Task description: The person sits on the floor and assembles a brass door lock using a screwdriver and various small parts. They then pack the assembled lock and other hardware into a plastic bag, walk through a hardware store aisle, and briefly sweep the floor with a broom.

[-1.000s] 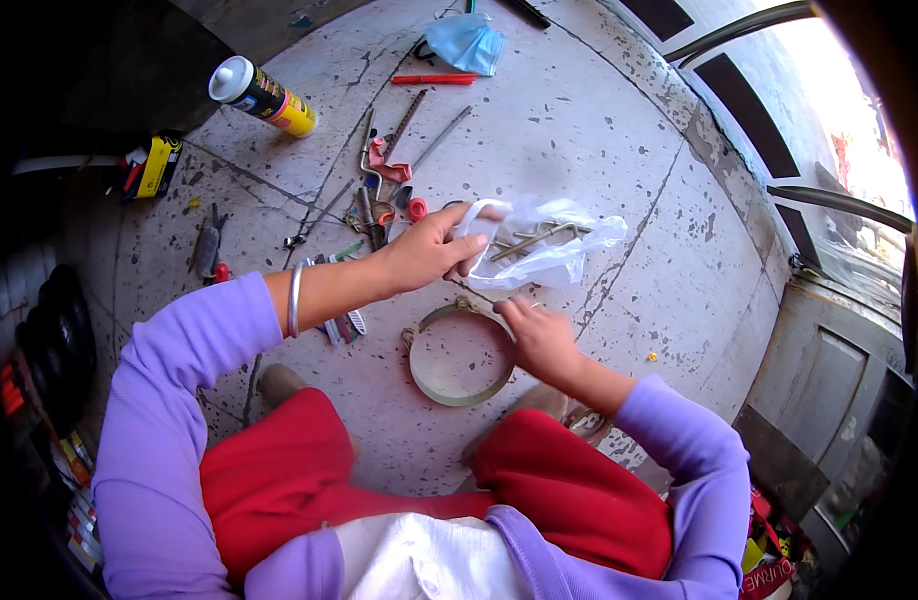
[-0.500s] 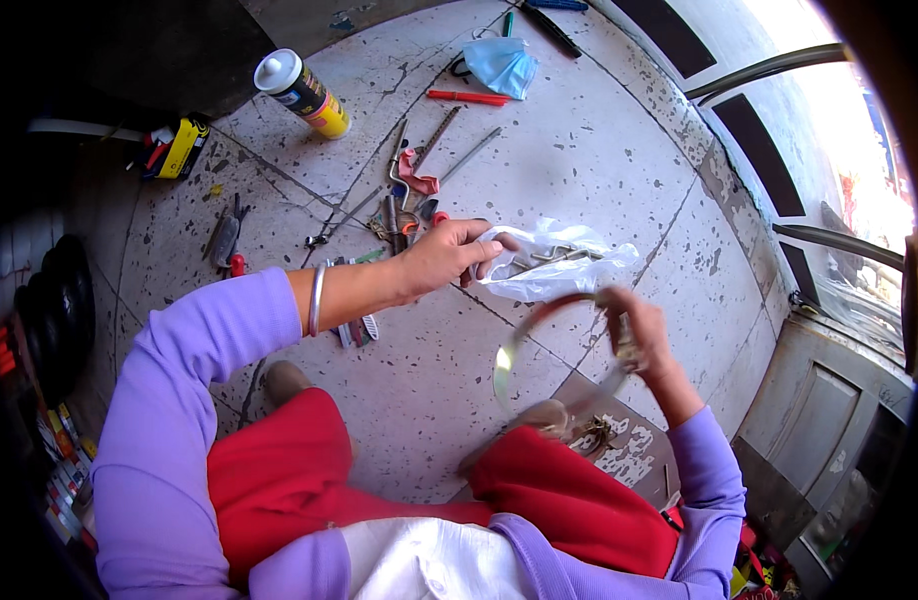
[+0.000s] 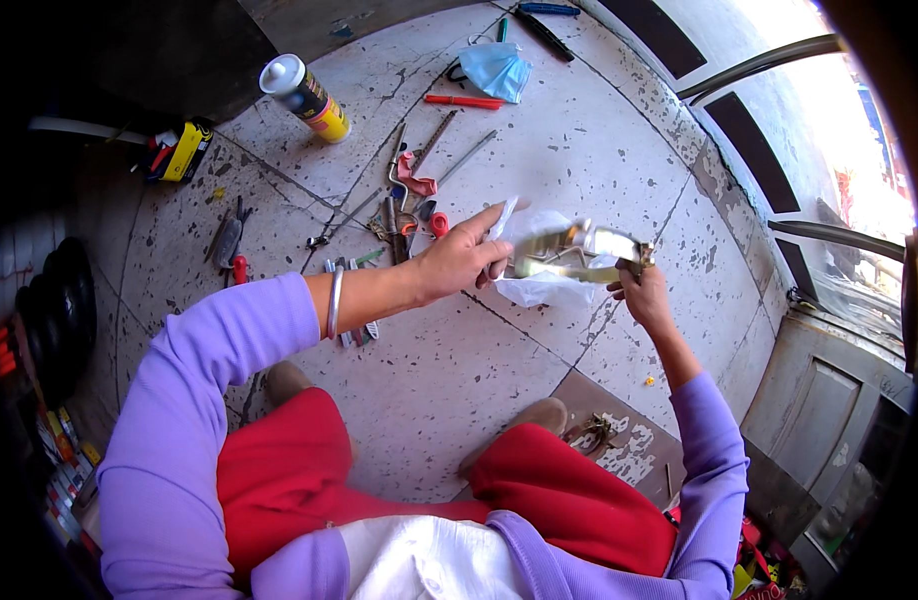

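The fingers of the right hand [image 3: 643, 296] pinched the end of a shiny metal ring [image 3: 542, 245]. The left hand's [image 3: 457, 266] fingers were curled on the edge of a thin plastic bag [image 3: 549, 292]. The ring was tipped up over the bag. Both arms stretched forward. The ring was blurry and hid part of the bag. The left palm did not show.
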`<state>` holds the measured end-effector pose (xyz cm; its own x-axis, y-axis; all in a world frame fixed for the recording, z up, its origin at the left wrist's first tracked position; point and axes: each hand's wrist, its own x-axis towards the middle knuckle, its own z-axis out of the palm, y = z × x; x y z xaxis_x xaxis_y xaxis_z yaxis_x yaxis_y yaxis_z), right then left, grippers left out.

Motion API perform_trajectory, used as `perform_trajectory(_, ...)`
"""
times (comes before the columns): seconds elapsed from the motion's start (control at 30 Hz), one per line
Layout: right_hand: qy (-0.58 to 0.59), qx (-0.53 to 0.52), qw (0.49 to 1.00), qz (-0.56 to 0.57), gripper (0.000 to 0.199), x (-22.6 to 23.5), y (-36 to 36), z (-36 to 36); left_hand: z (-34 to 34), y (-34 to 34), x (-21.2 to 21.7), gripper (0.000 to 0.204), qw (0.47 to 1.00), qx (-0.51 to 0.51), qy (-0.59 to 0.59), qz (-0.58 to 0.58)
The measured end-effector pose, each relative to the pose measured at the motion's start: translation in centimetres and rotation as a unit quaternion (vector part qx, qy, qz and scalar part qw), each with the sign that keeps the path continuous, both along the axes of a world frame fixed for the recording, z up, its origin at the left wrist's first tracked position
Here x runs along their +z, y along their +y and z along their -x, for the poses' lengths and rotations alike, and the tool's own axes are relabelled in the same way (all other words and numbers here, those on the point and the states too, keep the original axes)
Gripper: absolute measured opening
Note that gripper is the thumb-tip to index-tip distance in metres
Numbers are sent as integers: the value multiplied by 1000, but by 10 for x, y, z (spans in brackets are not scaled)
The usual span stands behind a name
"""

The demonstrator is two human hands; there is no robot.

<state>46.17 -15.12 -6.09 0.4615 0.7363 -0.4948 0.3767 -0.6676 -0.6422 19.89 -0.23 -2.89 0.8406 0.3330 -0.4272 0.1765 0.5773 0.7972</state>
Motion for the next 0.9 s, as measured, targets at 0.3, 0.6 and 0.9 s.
perform_trajectory(0.3,-169,465,848,190,33,46,31,71,-7,-26,22,47,949,-130,-85,-274)
perform_trajectory(0.6,-9,398,903,163,51,-22,-11,67,9,-16,30,44,980,-131,-77,-129)
perform_trajectory(0.9,-176,536,818,112,5,93,-1,60,71,-8,72,49,988,-127,34,-84)
